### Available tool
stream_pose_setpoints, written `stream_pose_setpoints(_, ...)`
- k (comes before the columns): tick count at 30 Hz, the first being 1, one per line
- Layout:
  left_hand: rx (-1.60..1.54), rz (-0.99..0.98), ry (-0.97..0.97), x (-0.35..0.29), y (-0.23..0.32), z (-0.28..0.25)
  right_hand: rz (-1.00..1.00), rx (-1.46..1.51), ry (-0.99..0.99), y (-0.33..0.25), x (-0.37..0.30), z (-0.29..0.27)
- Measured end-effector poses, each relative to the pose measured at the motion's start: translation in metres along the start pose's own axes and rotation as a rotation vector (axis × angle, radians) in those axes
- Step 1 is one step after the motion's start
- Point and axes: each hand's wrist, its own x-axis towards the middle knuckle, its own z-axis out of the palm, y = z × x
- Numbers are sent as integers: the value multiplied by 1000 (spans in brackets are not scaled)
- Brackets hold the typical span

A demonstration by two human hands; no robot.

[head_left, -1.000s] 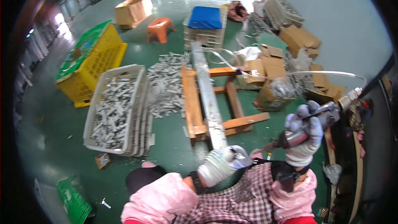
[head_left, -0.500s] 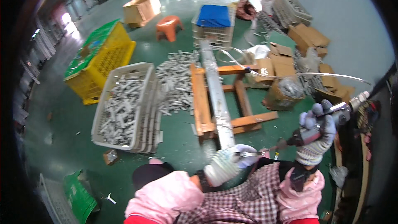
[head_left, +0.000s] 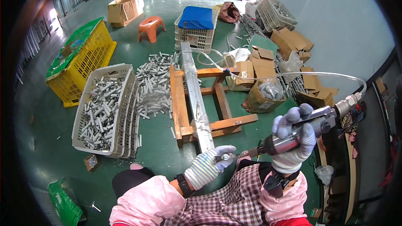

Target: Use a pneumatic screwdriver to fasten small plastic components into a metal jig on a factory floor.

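Note:
My left hand, in a striped knit glove, pinches a small metal fitting just past the near end of a grey metal bar. Gloved the same way, my right hand wraps round a pneumatic power tool with a dark reddish body. Its narrow front end points left and comes up to the fitting; whether the two touch I cannot tell. From the tool's rear coupling a clear air hose curves away to the left. The bar lies lengthwise across an orange wooden frame.
At left, a white crate holds many grey cylindrical pieces; a heap of similar pieces lies beside it. Beyond are a yellow crate, an orange stool and a blue-topped crate. Cardboard boxes stand along the right wall.
The whole view has shifted, with the surroundings now farther left in the picture. Both hands keep their holds, and the tool's front end still meets the area of the fitting.

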Motion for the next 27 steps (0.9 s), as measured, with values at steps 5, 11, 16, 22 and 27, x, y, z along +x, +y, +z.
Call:
stream_pose_setpoints(5, 108, -94, -5, 2, -8, -5, 127, -124, 44, 11, -14, 21)
stream_pose_setpoints(11, 532, 26, -13, 3, 0, -10, 158, -150, -44, 19, -22, 24)
stream_pose_setpoints(16, 551, 48, -26, 3, -4, -12, 227, -288, 78, 22, -24, 38)
stream_pose_setpoints(22, 558, 166, 2, 5, -16, -13, 224, -322, 61, 23, -25, 39)
stream_pose_setpoints(27, 615, 145, 0, 4, -12, -15, 229, -320, 71, 24, -23, 35)
